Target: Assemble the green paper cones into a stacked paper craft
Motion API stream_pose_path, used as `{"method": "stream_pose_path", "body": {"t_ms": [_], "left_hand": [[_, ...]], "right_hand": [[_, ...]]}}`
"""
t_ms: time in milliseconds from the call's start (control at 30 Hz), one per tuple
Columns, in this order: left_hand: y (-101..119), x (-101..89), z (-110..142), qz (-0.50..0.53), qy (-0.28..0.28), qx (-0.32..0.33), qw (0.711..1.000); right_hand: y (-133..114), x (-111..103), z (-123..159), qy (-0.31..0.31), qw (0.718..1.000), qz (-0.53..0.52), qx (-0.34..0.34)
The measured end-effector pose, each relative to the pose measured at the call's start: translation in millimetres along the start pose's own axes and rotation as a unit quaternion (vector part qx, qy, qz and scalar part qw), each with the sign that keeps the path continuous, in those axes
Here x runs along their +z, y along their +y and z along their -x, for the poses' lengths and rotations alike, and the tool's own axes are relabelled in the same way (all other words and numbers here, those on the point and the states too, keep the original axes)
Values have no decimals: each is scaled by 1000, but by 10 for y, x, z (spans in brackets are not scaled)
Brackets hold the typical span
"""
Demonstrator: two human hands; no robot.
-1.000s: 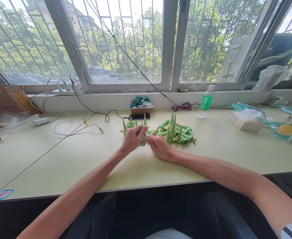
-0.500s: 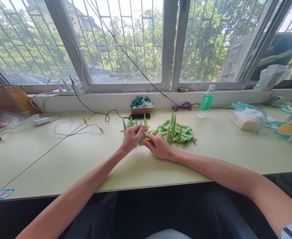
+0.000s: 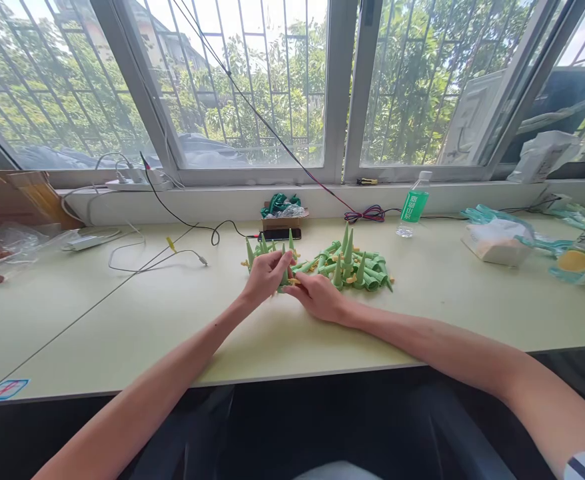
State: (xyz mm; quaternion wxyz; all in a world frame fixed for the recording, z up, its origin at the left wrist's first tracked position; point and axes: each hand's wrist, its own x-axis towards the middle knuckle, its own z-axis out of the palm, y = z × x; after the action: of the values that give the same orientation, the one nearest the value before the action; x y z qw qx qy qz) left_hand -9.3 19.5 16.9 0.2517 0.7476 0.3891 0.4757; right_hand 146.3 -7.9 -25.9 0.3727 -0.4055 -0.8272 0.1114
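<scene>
My left hand (image 3: 262,275) is closed around a green pointed plastic cone (image 3: 284,265), which stands roughly upright with its base low over the table. At the cone's lower right side, a small yellow piece (image 3: 294,281) sticks out between the thumb and fingers of my right hand (image 3: 322,297). Whether that piece is fixed to the cone I cannot tell. Right of my hands lies a heap of green cones (image 3: 372,272) with yellow bits among them, several standing point up. More upright green cones (image 3: 249,252) show behind my left hand, partly covered by it.
Behind the hands lie a black phone (image 3: 280,235) and a small cardboard box (image 3: 285,221) holding green and clear wrapping. A water bottle (image 3: 413,205) stands behind the heap on the right. White cables (image 3: 147,267) and a tissue pack (image 3: 497,241) lie farther out.
My right thumb and fingers have shifted slightly at the yellow piece, which shows a little more. My left hand and the cone stay almost in place.
</scene>
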Motion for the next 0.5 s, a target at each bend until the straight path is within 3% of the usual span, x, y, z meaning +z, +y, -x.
{"method": "stream_pose_path", "body": {"t_ms": [267,500], "left_hand": [[1,12,32,-8,-52,18,998],[-10,16,40,-11,-60,15,998]], "right_hand": [[46,19,-19,9,1000,3,-1],[80,40,-25,24,1000,14,-9]]}}
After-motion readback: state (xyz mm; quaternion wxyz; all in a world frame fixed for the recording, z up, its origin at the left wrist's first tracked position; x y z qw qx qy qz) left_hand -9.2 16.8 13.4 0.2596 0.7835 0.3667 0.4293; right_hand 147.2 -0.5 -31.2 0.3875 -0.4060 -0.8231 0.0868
